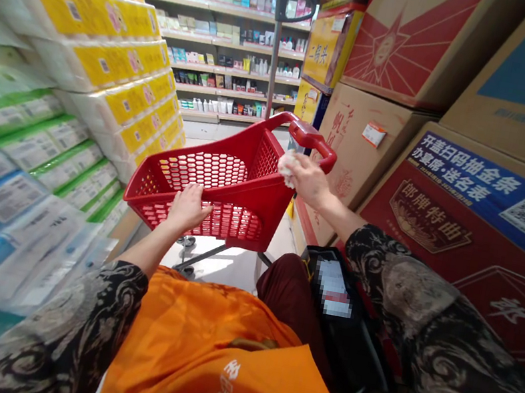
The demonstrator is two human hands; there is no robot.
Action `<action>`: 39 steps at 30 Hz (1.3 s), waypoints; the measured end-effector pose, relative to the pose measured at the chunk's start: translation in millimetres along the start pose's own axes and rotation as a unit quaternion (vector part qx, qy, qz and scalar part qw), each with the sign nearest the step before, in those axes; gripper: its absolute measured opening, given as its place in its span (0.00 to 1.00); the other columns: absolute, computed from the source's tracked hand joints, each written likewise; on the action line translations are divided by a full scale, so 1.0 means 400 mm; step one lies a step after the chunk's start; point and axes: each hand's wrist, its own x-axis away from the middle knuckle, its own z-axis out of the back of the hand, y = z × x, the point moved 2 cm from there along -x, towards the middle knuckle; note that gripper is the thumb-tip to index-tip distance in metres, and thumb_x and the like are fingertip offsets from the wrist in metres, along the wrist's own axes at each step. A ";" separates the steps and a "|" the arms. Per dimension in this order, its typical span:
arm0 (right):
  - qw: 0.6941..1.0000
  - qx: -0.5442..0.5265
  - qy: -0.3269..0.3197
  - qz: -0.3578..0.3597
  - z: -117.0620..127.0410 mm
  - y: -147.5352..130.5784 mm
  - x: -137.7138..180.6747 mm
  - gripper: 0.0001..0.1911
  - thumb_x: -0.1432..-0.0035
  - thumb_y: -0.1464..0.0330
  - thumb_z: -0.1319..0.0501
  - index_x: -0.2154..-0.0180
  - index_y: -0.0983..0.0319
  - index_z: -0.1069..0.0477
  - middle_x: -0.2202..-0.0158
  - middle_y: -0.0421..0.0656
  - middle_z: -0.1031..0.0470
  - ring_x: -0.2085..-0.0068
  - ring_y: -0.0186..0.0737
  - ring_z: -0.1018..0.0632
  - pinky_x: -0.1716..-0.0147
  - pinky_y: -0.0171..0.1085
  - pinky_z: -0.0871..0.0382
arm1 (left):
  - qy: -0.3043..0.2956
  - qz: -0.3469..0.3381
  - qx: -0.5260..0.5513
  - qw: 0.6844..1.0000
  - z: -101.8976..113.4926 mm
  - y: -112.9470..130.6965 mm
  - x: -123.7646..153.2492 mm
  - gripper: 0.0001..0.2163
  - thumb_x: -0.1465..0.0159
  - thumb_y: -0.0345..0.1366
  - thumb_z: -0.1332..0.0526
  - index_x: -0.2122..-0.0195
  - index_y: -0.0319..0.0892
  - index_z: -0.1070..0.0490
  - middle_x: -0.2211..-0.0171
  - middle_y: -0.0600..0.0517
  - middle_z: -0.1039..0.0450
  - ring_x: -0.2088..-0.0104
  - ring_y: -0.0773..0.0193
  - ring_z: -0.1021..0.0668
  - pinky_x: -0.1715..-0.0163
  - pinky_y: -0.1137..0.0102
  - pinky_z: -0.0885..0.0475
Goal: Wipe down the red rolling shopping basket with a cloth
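Note:
In front of me stands a red plastic shopping cart [238, 219] with a perforated basket and a red handle [304, 133] at its far right end. My left hand [188, 209] rests over the near rim of the basket, its fingers hooked on the edge. A crumpled whitish cloth [288, 166] is bunched in my right hand [309, 179], which presses it against the cart's rim near the handle. No goods show inside the basket. The fingertips of my right hand are partly hidden by the cloth.
Yellow-and-white packs [116, 49] and green packs [77, 150] are stacked on the left. Large cartons [463, 239] rise on the right, beside a black bag [345, 333]. Behind the cart, a grey pole [274, 56] stands before shelves of small products [225, 34].

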 end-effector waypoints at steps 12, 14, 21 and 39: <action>0.994 -0.002 0.110 -0.019 0.026 0.116 0.027 0.16 0.43 0.68 0.44 0.52 0.61 0.30 0.47 0.48 0.34 0.46 0.49 0.35 0.47 0.49 0.40 | 0.008 -0.011 -0.033 0.999 -0.004 -0.017 0.007 0.28 0.41 0.43 0.48 0.42 0.35 0.45 0.40 0.39 0.44 0.39 0.50 0.44 0.43 0.54 0.44; 0.994 -0.008 0.105 0.023 0.000 0.066 0.024 0.16 0.44 0.67 0.42 0.52 0.60 0.30 0.48 0.48 0.34 0.47 0.49 0.34 0.48 0.50 0.39 | 0.000 -0.003 -0.032 0.999 -0.002 -0.013 0.008 0.29 0.42 0.43 0.48 0.41 0.35 0.46 0.39 0.39 0.45 0.38 0.49 0.44 0.43 0.53 0.45; 0.994 0.006 0.011 0.109 -0.074 -0.097 -0.025 0.16 0.43 0.70 0.42 0.52 0.60 0.30 0.45 0.49 0.34 0.45 0.48 0.34 0.47 0.49 0.42 | -0.009 0.019 -0.029 0.999 0.006 -0.025 0.016 0.31 0.41 0.43 0.48 0.39 0.35 0.50 0.37 0.41 0.49 0.37 0.52 0.46 0.41 0.54 0.47; 0.989 -0.059 0.042 0.130 -0.256 -0.409 -0.082 0.14 0.42 0.70 0.42 0.52 0.60 0.30 0.46 0.52 0.32 0.48 0.45 0.31 0.50 0.45 0.37 | 0.010 0.128 -0.051 0.990 -0.001 -0.126 0.088 0.31 0.43 0.36 0.48 0.38 0.36 0.50 0.35 0.43 0.55 0.36 0.52 0.51 0.41 0.48 0.51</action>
